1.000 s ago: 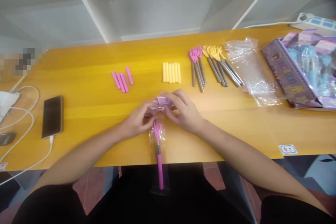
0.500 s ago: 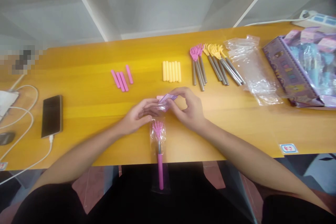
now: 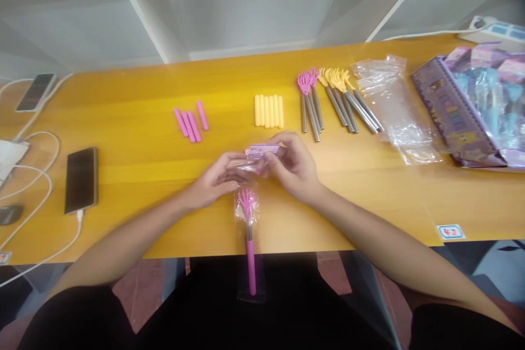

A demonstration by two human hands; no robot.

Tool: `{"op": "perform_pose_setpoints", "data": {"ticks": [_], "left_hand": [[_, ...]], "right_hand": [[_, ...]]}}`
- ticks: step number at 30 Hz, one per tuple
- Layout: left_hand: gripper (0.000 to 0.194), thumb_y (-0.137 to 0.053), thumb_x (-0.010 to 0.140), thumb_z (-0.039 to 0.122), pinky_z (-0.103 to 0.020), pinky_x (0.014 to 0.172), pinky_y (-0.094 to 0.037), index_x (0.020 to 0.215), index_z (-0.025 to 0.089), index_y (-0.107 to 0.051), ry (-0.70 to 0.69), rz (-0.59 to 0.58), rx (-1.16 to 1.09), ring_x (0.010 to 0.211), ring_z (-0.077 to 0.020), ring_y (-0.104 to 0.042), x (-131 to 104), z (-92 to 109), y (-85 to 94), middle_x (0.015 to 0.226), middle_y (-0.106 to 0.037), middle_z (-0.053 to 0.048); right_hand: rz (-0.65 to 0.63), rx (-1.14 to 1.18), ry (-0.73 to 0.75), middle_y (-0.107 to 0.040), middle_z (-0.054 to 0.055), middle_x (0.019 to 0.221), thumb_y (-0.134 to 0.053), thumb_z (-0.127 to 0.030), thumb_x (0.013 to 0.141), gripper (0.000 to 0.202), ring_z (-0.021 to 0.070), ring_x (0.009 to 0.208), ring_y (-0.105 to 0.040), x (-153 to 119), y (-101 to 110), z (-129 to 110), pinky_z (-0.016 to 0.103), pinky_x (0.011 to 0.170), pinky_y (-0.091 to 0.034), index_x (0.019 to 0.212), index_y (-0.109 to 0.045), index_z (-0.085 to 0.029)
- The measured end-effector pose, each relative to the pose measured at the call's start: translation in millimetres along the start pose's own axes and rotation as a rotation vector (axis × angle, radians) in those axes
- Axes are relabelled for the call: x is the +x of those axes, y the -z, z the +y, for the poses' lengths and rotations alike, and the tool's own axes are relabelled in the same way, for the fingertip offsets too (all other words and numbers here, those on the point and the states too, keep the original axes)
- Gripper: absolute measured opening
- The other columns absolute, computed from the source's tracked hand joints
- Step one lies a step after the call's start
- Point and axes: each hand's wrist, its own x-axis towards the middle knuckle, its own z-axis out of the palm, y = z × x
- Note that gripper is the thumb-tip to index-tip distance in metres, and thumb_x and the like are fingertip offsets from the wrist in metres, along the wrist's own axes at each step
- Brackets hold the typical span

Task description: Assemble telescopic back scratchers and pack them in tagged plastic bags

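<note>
Since half a second ago, the printed card (image 3: 262,151) has turned from a steep slant to lie nearly level, and the right hand (image 3: 294,168) has shifted slightly toward the far side with it.

The card is small, purple and pink, with pale printing too blurred to read; glossy clear plastic shows just on its near side. The right hand's grip is pinched at the card's right end, thumb on the near face and fingers curled behind. The left hand (image 3: 218,179) has a loose, half-open grip, thumb well apart from the fingers; its fingertips lie by the plastic, though the glare makes it hard to say whether they touch it.

Just on the near side of the hands lies a pink scratcher (image 3: 250,249) inside a long clear bag (image 3: 240,232). It has a pink claw-shaped head at the far end, a short bright metal shaft and a smooth pink handle, which reaches past the near edge of the worktop (image 3: 139,142).

Farther off, four pink tubes (image 3: 194,127) lie to the left, six yellow tubes (image 3: 269,111) side by side near the middle, and pink-headed scratchers (image 3: 310,112) beside yellow-headed scratchers (image 3: 349,99) to the right.
</note>
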Motion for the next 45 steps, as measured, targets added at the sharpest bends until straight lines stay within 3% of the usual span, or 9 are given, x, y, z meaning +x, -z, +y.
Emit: {"op": "perform_pose_setpoints", "data": {"ticks": [6,9,12,20,28,33,40,45], "left_hand": [[0.058,-0.071,0.100,0.033,-0.053,0.126,-0.039,0.154,0.027,-0.051,-0.022,0.049,0.060,0.155,-0.0337,-0.045,1,2,0.7,0.165,-0.050,-0.016],[0.058,-0.070,0.099,0.034,-0.050,0.121,-0.044,0.154,0.025,-0.053,-0.025,0.058,0.020,0.152,-0.0348,-0.050,0,1,1.7,0.161,-0.055,-0.017],[0.057,-0.069,0.099,0.035,-0.051,0.120,-0.044,0.153,0.022,-0.055,-0.026,0.063,-0.053,0.147,-0.0352,-0.055,1,-1,1.6,0.156,-0.059,-0.019],[0.051,-0.076,0.092,0.032,-0.057,0.122,-0.041,0.140,0.019,-0.066,-0.041,0.153,-0.222,0.135,-0.0361,-0.066,8,-3,1.8,0.143,-0.071,-0.018],[0.052,-0.078,0.084,0.027,-0.056,0.120,-0.044,0.134,0.016,-0.068,0.035,0.222,-0.316,0.131,-0.0348,-0.068,7,-1,3.4,0.140,-0.072,-0.018],[0.052,-0.071,0.083,0.028,-0.057,0.125,-0.040,0.134,0.015,-0.069,0.050,0.191,-0.372,0.133,-0.0339,-0.066,8,4,0.9,0.140,-0.072,-0.017],[0.060,-0.072,0.083,0.036,-0.058,0.121,-0.043,0.139,0.015,-0.067,0.102,0.145,-0.370,0.137,-0.0371,-0.062,9,8,-2.0,0.145,-0.067,-0.019],[0.063,-0.071,0.085,0.039,-0.057,0.119,-0.045,0.143,0.016,-0.064,0.095,0.123,-0.376,0.139,-0.0380,-0.059,9,7,-3.1,0.151,-0.062,-0.019]], "right_hand": [[0.041,-0.307,0.111,-0.071,0.004,0.099,-0.064,-0.033,0.106,0.010,0.0179,0.088,-0.069,3,3,-4,0.038,0.082,-0.060,0.103,-0.065,-0.024],[0.054,-0.370,0.157,-0.068,0.004,0.096,-0.070,-0.033,0.102,0.010,0.0179,0.087,-0.066,5,5,-6,0.035,0.076,-0.058,0.098,-0.071,-0.024],[0.053,-0.251,0.098,-0.063,0.003,0.100,-0.070,-0.032,0.102,0.010,0.0131,0.075,-0.065,5,3,-4,0.032,0.065,-0.058,0.098,-0.070,-0.024],[0.019,-0.024,-0.044,-0.070,0.000,0.086,-0.066,-0.037,0.105,0.016,0.0142,0.073,-0.074,1,0,0,0.031,0.070,-0.065,0.105,-0.056,-0.024],[-0.004,-0.275,0.007,-0.070,0.002,0.090,-0.069,-0.031,0.103,0.010,0.0136,0.074,-0.070,3,2,2,0.029,0.066,-0.060,0.100,-0.066,-0.022],[-0.054,-0.377,0.099,-0.070,0.003,0.091,-0.067,-0.025,0.104,0.004,0.0150,0.075,-0.066,4,4,3,0.031,0.066,-0.057,0.105,-0.070,-0.022],[-0.112,-0.562,0.274,-0.065,0.005,0.100,-0.062,-0.021,0.105,0.012,0.0171,0.087,-0.066,3,5,6,0.032,0.077,-0.059,0.113,-0.072,-0.023],[-0.136,-0.623,0.316,-0.063,0.007,0.106,-0.059,-0.018,0.105,0.025,0.0198,0.097,-0.067,0,5,7,0.034,0.081,-0.060,0.127,-0.069,-0.024]]}}
